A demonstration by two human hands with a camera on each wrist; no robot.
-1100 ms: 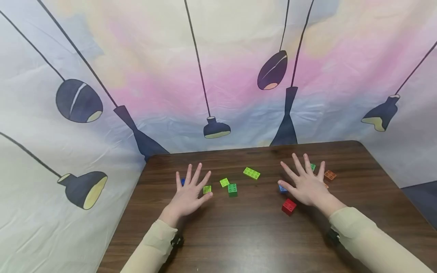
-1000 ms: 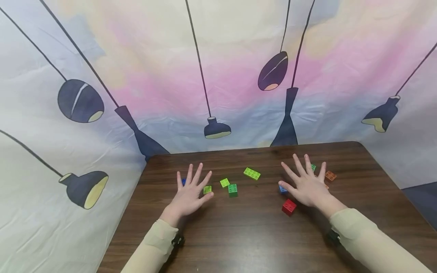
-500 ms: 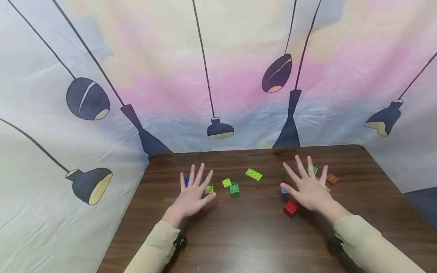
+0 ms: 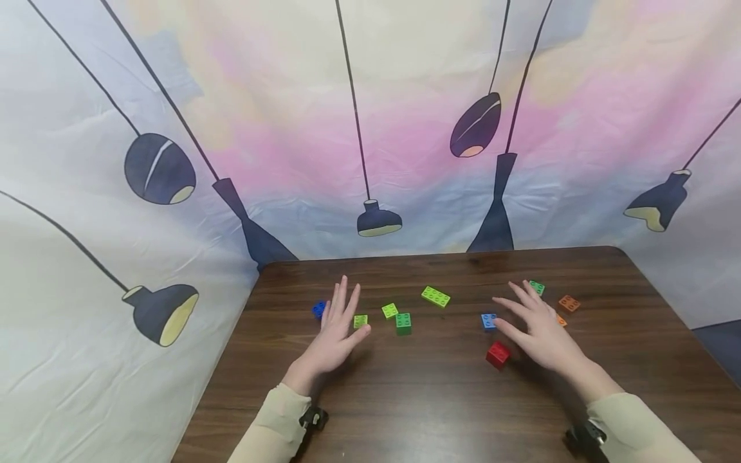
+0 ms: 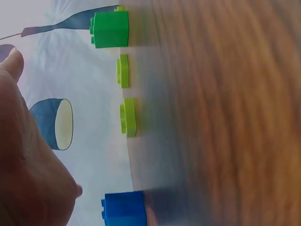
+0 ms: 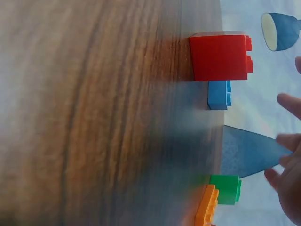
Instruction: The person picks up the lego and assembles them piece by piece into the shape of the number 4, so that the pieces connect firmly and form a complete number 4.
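Observation:
My left hand (image 4: 332, 341) hovers over the table's left side, fingers extended and holding nothing. Near its fingers are a dark blue toy brick (image 4: 318, 310) and a small lime brick (image 4: 361, 321). A second lime brick (image 4: 390, 310) and a green brick (image 5: 111, 29) stand further right. My right hand (image 4: 544, 334), also holding nothing, is raised with fingers loosely extended. Left of it lie a light blue brick (image 4: 489, 321) and a red brick (image 6: 219, 57). Partly behind that hand are an orange brick (image 6: 207, 205) and another green brick (image 4: 536, 287).
A long lime brick (image 4: 436, 296) lies near the back middle of the dark wooden table (image 4: 428, 405). At the far right is a brown-orange brick (image 4: 570, 303). A cloth printed with lamps (image 4: 379, 222) hangs behind the table. Each wrist wears a black device (image 4: 314, 418).
Both hands have turned from flat and widely spread to tilted, with fingers nearer together. The dark blue and light blue bricks show more fully. The head view has shifted slightly; the bricks stay put.

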